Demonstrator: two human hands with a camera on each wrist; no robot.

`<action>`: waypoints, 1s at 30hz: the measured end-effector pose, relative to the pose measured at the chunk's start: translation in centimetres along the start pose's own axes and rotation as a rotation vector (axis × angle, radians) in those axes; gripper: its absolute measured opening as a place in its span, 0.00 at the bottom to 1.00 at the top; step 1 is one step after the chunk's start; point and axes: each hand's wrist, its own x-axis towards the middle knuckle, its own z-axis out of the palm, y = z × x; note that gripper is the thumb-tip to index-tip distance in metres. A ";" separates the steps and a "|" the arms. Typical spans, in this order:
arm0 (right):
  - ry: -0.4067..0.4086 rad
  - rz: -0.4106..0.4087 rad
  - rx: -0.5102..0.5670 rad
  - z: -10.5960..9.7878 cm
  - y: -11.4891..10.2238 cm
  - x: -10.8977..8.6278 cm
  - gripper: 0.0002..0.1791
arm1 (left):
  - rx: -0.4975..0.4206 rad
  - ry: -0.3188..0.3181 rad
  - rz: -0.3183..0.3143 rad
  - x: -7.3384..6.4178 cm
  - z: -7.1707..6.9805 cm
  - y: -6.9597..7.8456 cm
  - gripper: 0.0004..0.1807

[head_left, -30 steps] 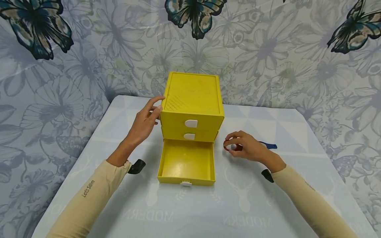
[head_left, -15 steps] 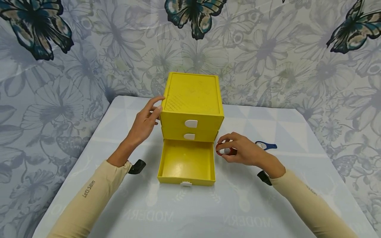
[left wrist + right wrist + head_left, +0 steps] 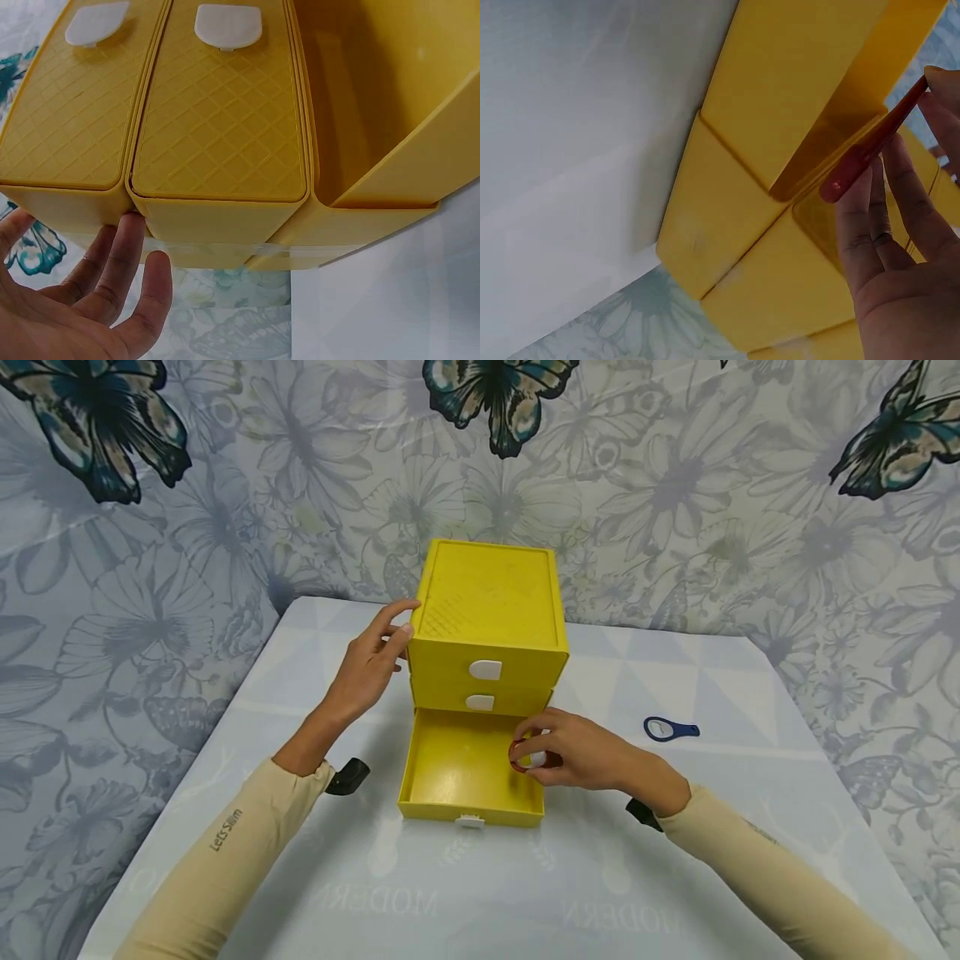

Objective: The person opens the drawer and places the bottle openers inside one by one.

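A yellow drawer unit (image 3: 489, 597) with white pull tabs stands on the table, its bottom drawer (image 3: 457, 768) pulled out towards me. My left hand (image 3: 365, 667) steadies the unit, its extended fingertips touching the left side near the top front corner. Over the right part of the open drawer, my right hand (image 3: 581, 750) pinches a small, flat red-rimmed thing (image 3: 517, 755) with a whitish middle. Seen edge-on in the right wrist view, the red thing (image 3: 866, 154) is slim and tapers towards the thumb. Fingers cover part of it, and I cannot tell its kind.
A flat blue thing (image 3: 671, 728) with a ring-shaped end and a short handle lies on the table right of the unit. The two upper drawers (image 3: 217, 112) are closed. Behind the table (image 3: 720, 860) hangs a floral, butterfly-patterned backdrop (image 3: 660, 502).
My right hand has carried the red-rimmed thing leftwards from beside the unit to over the open drawer, uncovering the blue thing. The left hand has stayed at the unit's side.
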 end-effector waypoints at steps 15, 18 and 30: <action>-0.129 -0.083 -0.026 1.3 -2.0 5.3 0.10 | -0.001 -0.001 -0.008 0.0 0.1 -0.1 0.26; -0.177 -0.066 -0.027 1.7 -2.4 6.4 0.10 | 0.000 0.000 -0.011 0.0 0.0 -0.1 0.26; -0.268 -0.080 -0.075 3.2 -4.3 10.0 0.09 | -0.013 -0.002 0.011 -0.2 0.0 0.0 0.26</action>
